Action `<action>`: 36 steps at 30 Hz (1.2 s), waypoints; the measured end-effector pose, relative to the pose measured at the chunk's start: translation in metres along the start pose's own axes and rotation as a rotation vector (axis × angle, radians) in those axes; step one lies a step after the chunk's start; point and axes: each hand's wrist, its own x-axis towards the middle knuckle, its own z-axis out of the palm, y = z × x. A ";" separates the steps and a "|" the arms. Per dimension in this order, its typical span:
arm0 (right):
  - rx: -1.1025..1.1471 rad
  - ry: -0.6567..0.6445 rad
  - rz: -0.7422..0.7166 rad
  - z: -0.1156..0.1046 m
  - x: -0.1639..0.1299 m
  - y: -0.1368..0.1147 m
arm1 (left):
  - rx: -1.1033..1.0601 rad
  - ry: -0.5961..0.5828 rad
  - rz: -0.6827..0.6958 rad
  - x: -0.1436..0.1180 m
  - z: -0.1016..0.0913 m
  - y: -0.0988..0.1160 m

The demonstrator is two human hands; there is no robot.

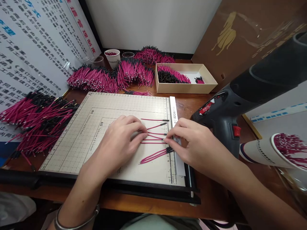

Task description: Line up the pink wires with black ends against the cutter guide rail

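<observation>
The left hand (122, 139) lay flat, fingers half spread and pressing down on a few thin magenta wires with black sleeved ends (153, 138), which rested on the cream gridded cutting board with a black frame (96, 127). The right hand (194, 143) faced it, thumb and forefinger narrowed to a pinch on the black tips of those same wires, right at the white ruler strip (174, 111) along the board's edge under that hand. Just below both sets of fingertips, a small bunch of similar wires (155, 155) lay fanned and untouched.

The wires looked very light, slender and springy, likely to roll or skid on the smooth board, so they seemed best pinned flat along their length and gripped near the stiffer sleeved ends.

Beyond the right hand stood a dark grey heat gun with a red switch (230, 111); beyond both hands lay heaps of magenta wires (105, 78) and a shallow beige cardboard box (206, 83).
</observation>
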 end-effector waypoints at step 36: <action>-0.006 0.133 -0.016 0.008 0.000 -0.001 | -0.026 0.102 0.023 -0.005 0.002 0.003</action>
